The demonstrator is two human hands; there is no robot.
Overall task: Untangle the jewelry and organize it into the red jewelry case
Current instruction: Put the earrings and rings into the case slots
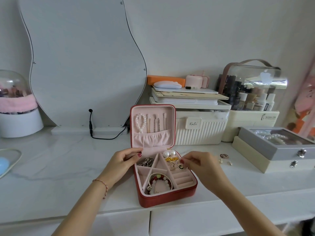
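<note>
The red jewelry case (170,200) lies open on the white vanity, its pink lid upright. A pearl strand (140,122) and thin chains (156,124) hang in the lid. Inside the tray lie beaded bracelets (159,182), a dark metal piece (146,161), two pearl earrings (169,153) and gold pieces (171,159). My left hand (121,161) grips the case's left rear corner, thumb on the hinge edge. My right hand (200,163) hovers over the case's right side, pinching a small piece next to a black charm (180,166); what it pinches is too small to name.
A ring (224,156) and small earrings (225,162) lie loose on the vanity right of the case. A grey jewelry box (272,147) stands on a cream box at the right. Cream storage boxes (199,132), a clear cosmetics case (252,92), a wavy mirror (81,65) and a black cable (102,137) stand behind.
</note>
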